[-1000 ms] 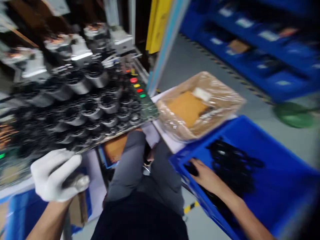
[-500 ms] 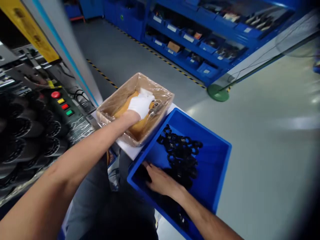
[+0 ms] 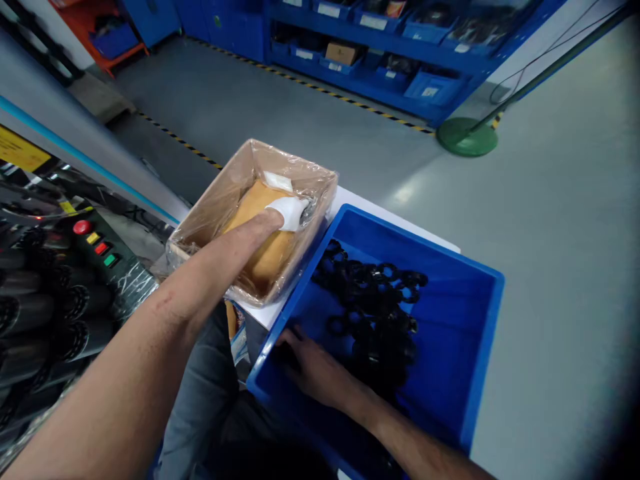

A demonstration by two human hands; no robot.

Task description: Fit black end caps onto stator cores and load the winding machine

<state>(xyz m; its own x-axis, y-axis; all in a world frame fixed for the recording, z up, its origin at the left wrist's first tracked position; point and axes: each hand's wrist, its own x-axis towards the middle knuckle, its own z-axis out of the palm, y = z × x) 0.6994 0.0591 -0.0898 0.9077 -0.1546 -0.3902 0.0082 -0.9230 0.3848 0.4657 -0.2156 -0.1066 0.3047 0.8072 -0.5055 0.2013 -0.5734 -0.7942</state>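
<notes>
My left hand [image 3: 291,213], in a white glove, reaches into a cardboard box [image 3: 210,200] lined with clear plastic. Its fingers are drawn together at the box's right side, by some shiny metal pieces [image 3: 309,212] that they partly cover. Beneath the wrist lies a tan sheet [image 3: 260,197], with a white label [image 3: 277,181] beyond it. Down in the left corner of a blue bin [image 3: 450,313] is my bare right hand [image 3: 315,367]. Its fingers curl around something dark, which shadow hides. Several black rings [image 3: 385,287] are heaped beside that hand.
A machine panel with coloured buttons [image 3: 101,248] and rows of dark cylinders [image 3: 30,313] stand at left. Box and bin rest on a white tabletop [image 3: 395,217]. Farther back are blue shelves [image 3: 365,73] and a green pole base [image 3: 467,137].
The view has shifted. My left hand has moved across the tan sheet to the box's right side, over the metal pieces. The fingers of my right hand have curled in the bin's corner.
</notes>
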